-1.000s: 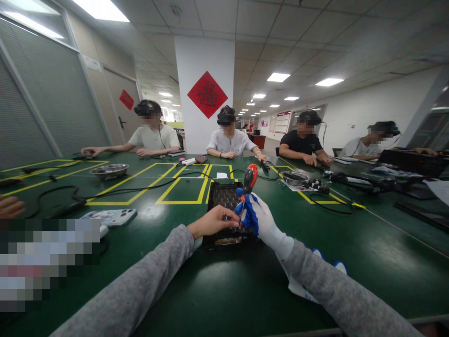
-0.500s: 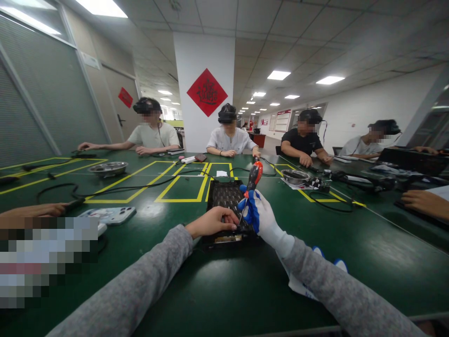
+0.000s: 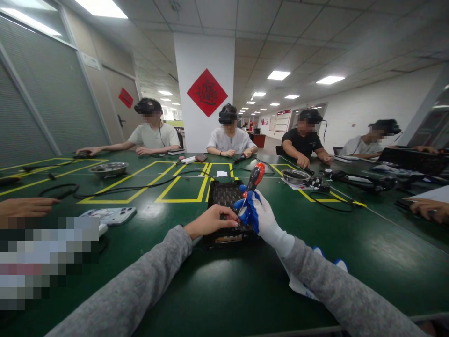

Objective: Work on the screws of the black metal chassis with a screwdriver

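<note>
Office interior with a green table (image 3: 196,290); clock directions are read from the case (image 3: 220,194) as centre, twelve pointing away from the wearer. Black and shallow, the case lies on the table directly before the wearer, its near part half covered by the hands. Right hand (image 3: 264,213), in a white glove with blue-coated fingers, enters from four o'clock and is closed around the screwdriver (image 3: 257,174) just below its red-and-black handle; the handle leans toward one o'clock and the shaft slopes down toward seven. Left hand (image 3: 208,219), bare, enters from eight o'clock with thumb and fingertips drawn together beside the lower shaft, over the case; whether they pinch the shaft or a small part cannot be told, nor can contact of the tip with the case. Both forearms wear grey sleeves. A second glove (image 3: 305,285) lies at four o'clock, partly beneath the right forearm. At nine o'clock lies a phone (image 3: 112,215), with a co-worker's hand (image 3: 30,206) beyond it; at ten, a metal bowl (image 3: 110,169); at two, another bowl (image 3: 296,176); at twelve, a paper slip (image 3: 221,174). Yellow tape (image 3: 182,201) marks rectangles on the table. Four headset-wearing co-workers sit opposite, from eleven to two o'clock, before a white pillar (image 3: 203,51) bearing a red diamond poster (image 3: 206,92).
</note>
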Available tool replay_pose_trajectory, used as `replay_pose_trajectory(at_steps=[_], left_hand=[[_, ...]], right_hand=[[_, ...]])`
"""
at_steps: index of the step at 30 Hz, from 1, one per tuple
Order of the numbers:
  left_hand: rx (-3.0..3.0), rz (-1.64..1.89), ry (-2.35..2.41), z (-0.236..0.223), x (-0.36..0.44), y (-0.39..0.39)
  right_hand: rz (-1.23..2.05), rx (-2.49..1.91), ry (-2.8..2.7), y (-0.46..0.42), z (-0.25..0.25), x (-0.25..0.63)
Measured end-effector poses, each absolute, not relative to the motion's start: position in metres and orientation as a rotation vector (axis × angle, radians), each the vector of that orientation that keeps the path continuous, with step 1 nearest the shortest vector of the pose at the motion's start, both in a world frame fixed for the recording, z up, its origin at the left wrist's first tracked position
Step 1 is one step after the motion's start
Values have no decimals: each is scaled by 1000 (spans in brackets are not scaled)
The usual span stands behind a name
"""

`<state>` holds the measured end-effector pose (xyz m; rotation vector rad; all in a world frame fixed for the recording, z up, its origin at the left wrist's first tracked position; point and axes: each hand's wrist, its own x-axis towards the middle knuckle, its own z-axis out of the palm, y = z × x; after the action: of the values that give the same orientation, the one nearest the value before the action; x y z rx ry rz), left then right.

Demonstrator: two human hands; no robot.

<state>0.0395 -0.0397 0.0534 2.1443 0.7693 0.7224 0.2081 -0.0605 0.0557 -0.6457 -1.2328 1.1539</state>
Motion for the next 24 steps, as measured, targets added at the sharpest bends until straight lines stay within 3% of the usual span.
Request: replay_pose_trajectory(at_steps=[7, 24], left_hand=[[2160, 704, 691, 51, 40, -41], [2400, 873, 871, 49, 43, -44]], right_hand=[[1340, -566, -1183, -59, 59, 207], [1243, -617, -1171, -61, 61, 207]])
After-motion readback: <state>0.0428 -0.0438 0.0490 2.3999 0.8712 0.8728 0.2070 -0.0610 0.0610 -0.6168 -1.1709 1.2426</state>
